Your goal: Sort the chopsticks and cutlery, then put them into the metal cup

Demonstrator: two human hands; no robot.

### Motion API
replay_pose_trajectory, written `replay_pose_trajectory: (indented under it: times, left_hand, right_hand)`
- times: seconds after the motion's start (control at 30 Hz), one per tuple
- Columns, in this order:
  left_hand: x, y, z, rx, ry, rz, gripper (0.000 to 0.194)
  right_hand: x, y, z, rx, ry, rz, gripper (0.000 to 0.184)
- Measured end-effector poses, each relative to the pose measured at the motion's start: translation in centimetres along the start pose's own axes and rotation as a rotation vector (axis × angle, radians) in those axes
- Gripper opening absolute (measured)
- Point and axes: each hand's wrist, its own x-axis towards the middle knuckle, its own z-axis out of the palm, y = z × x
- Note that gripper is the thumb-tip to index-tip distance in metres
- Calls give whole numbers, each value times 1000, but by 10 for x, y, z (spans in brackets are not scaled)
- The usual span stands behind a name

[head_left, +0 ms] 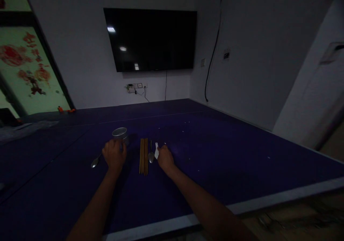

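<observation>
My left hand (pixel 114 154) is low over the table with curled fingers, just in front of a metal cup (pixel 125 136). Its fingertips are hidden, so I cannot tell whether they touch the cup. A metal spoon (pixel 95 162) lies to its left, the handle running behind the hand. Closed fingers on my right hand (pixel 165 157) are at a white spoon (pixel 156 151); a small white tip shows beyond the knuckles. Between the hands lie a row of several wooden chopsticks (pixel 143 157) and another metal spoon (pixel 151 157), bowl toward me.
The purple table (pixel 220 151) has a pale front edge and several small white specks. Clear plastic sheeting (pixel 29 128) lies at the far left, with orange items (pixel 66 109) near the back edge. A television (pixel 153 40) hangs on the wall beyond.
</observation>
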Motion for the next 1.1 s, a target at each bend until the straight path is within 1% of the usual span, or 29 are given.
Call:
replay_pose_trajectory:
  times: [0.07,0.13,0.27,0.4,0.47,0.57,0.73,0.87,0.97,1.03,1.1]
  left_hand:
    - [5,-14,0,40,13,-139,37]
    - [7,-28,2,82,-18,-252,39]
    - [6,-53,11,152,-171,-399,39]
    - [7,-73,24,189,-313,-527,41]
    - [9,-80,29,183,-336,-560,39]
    - [10,-85,34,166,-318,-558,34]
    - [11,-82,29,104,-347,-591,32]
    - [14,-74,18,-33,-232,-653,38]
    - [16,-62,10,-136,-56,-652,43]
    - [17,-51,5,-188,92,-582,44]
    - [16,-36,1,-247,193,-438,42]
  right_hand:
    - [-1,-1,0,7,12,5,42]
    - [-1,-1,-2,21,22,8,43]
    - [-2,-3,-6,53,34,-7,44]
    - [-2,-4,-9,80,56,-23,43]
    - [-2,-4,-9,87,58,-30,43]
    - [-2,-5,-9,84,54,-42,42]
    - [-2,-5,-10,69,43,-64,40]
    - [-3,-6,-11,77,62,-74,38]
    - [-3,-6,-12,90,78,-83,37]
    - [-3,-7,-13,98,91,-85,36]
    - [-4,-9,-14,107,101,-90,36]
